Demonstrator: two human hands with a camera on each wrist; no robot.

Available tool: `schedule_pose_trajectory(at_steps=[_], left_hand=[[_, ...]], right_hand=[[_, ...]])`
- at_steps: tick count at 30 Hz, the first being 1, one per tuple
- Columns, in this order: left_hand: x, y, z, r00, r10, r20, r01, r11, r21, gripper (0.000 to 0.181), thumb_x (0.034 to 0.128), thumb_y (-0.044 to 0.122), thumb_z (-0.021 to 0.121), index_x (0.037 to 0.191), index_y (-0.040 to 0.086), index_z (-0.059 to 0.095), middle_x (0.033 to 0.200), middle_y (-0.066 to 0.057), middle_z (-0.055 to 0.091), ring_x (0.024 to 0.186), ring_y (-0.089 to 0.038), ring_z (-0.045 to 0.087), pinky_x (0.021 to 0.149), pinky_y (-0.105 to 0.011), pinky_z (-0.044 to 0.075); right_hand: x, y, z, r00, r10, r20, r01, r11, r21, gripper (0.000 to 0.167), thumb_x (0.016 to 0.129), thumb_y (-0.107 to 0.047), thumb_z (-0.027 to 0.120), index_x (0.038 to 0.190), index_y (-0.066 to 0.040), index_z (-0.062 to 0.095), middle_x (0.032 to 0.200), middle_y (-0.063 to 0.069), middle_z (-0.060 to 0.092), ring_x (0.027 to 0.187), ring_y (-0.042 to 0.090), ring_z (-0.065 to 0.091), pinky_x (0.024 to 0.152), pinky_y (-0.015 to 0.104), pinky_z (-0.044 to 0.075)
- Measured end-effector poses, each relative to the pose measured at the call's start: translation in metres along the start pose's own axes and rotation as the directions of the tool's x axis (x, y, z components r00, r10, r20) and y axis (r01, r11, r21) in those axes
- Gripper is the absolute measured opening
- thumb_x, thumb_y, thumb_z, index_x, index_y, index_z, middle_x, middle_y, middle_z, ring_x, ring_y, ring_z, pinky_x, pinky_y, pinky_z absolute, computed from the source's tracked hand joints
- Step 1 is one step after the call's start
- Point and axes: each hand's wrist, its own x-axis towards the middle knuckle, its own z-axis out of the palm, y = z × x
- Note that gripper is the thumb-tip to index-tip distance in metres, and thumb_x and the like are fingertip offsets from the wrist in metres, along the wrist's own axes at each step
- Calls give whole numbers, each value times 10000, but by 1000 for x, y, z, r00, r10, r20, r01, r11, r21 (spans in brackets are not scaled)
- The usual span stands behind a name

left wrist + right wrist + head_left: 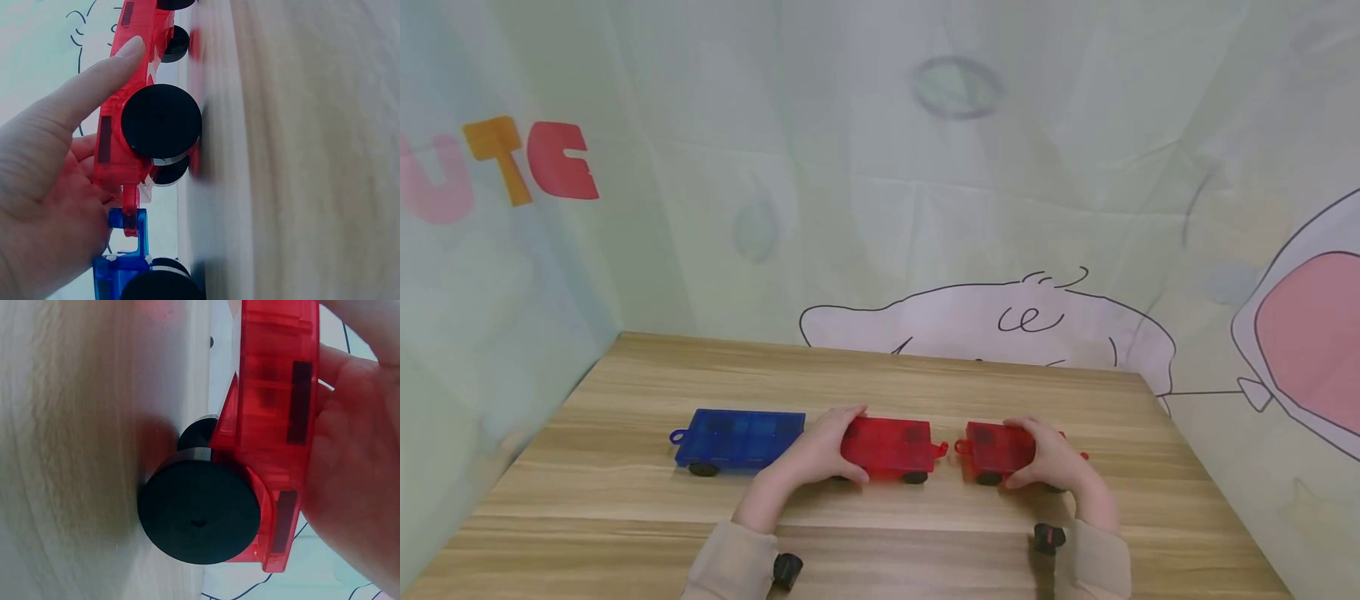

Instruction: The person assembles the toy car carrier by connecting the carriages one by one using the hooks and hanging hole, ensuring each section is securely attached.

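Left hand (820, 452): you grip the middle red car (895, 447) on the table (910, 550), linked to the blue car (745, 437).
Right hand (1063, 462): you grip the end red car (992, 447), just apart.
Feel: probably light, stiff, slick; wheels (915, 478) could roll.
Hold: sides, above wheels.

The table (887, 383) has a light brown, streaky wood-grain top. Past its far edge, a pale green sheet (850, 183) hangs as a wall, creased and softly folded. Beyond the far left corner, it carries a pink letter (458, 196), an orange letter (501, 150) and a red letter (553, 162). A white cartoon head (955, 325) shows along the far edge; a pink-centred balloon (1318, 333) is off the right edge. The light is soft.
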Motion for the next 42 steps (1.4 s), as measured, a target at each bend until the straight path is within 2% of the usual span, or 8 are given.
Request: schedule_pose_trajectory(at_steps=[19,28,42], left_hand=[[0,1,0,1000,-9,0,9,1000,-6,954,665,172,896,1465,13,403,1421,-148,506,1330,-341,440,1086,-558,397],[0,1,0,1000,-17,3,17,1000,-8,961,666,173,896,1473,21,396,1420,-143,507,1327,-338,441,1081,-565,400],[0,-1,1,1000,-6,2,6,1000,-5,959,667,175,897,1470,16,397,1426,-144,503,1337,-341,431,1093,-558,388]], right_hand=[[0,-4,0,1000,-5,1,5,1000,17,877,551,-210,940,1305,-4,542,1231,150,576,1051,274,556,876,404,485],[2,-6,1,1000,4,11,-5,997,76,873,571,-168,936,1316,10,517,1224,166,583,1066,290,559,888,423,504],[2,-13,2,1000,7,27,-9,997,73,855,594,-188,930,1319,-5,517,1225,148,591,1088,288,550,914,454,506]])
